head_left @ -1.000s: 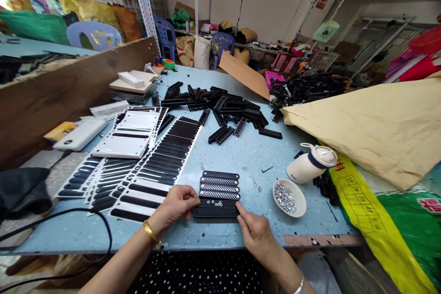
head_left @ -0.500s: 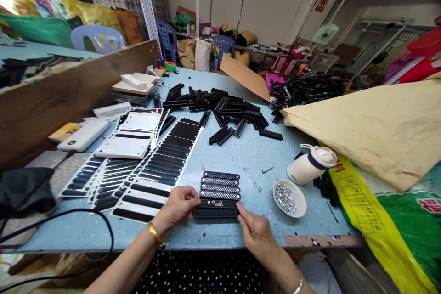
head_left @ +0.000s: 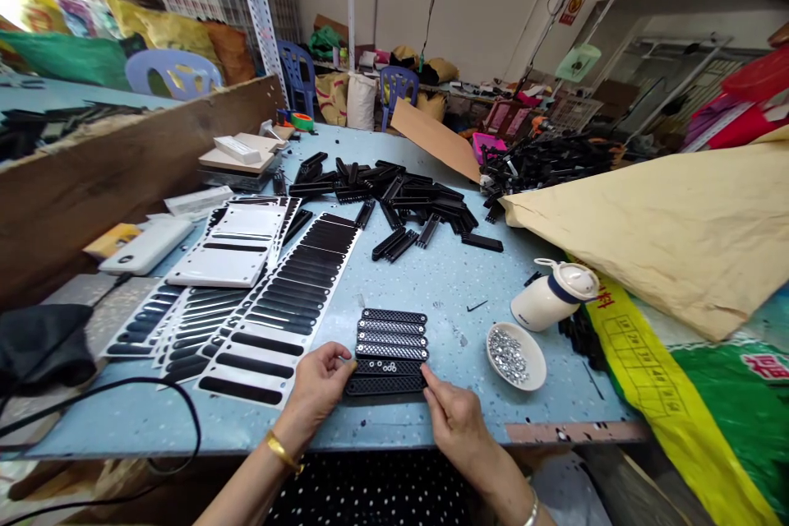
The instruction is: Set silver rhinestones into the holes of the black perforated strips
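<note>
A short row of black, mesh-patterned plastic strips (head_left: 392,330) with rounded ends lies on the blue tabletop before me. Several small pale rings, like nuts or washers (head_left: 383,366), rest on the strip second from the front. My left hand (head_left: 320,386) is closed, thumb and forefinger pinching the left end of that black strip (head_left: 403,367). At its right end, the thumb and forefinger of my right hand (head_left: 459,419) close on the corner. The frontmost strip (head_left: 385,385) lies just below, between both hands. A white bowl (head_left: 535,382) of shiny metal nuts (head_left: 509,357) stands to the right.
Sheets of black stickers (head_left: 246,362) cover the left side, with a white box-like panel (head_left: 215,267) on top. Black plastic parts (head_left: 407,193) are heaped behind. A white bottle (head_left: 546,296), a small hex key (head_left: 477,306) and a yellow-green sack (head_left: 653,378) are at right.
Both hands keep to the same strip ends. My left forearm has swung to the right, and the small rings have shifted slightly on the strip. The view has moved a little.
</note>
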`<state>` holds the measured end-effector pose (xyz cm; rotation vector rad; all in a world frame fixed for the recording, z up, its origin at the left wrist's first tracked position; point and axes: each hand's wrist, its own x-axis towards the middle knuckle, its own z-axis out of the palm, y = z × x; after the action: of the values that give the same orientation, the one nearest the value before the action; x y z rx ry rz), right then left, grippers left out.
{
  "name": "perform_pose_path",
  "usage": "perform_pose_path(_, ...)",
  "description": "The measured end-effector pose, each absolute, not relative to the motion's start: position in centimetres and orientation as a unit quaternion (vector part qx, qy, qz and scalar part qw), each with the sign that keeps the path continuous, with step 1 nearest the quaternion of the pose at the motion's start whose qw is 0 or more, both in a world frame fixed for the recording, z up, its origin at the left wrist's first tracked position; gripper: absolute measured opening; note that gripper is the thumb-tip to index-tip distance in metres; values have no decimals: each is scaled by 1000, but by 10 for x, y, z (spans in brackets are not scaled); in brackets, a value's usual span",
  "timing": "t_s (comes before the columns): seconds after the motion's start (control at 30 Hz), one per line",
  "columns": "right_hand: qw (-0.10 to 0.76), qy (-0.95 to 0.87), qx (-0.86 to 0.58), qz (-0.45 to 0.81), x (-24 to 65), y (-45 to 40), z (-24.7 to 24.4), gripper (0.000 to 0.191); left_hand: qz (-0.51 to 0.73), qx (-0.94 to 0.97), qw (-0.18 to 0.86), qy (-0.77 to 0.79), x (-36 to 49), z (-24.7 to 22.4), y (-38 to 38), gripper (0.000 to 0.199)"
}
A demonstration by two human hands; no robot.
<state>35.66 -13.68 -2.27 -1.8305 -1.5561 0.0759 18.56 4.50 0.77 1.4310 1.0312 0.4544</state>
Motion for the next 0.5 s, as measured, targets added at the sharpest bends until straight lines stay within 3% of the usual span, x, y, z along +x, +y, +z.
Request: perform_pose_path(0.5,361,-599,-715,21,355,-137,-25,40,192,654,594,427,180,18,43,25)
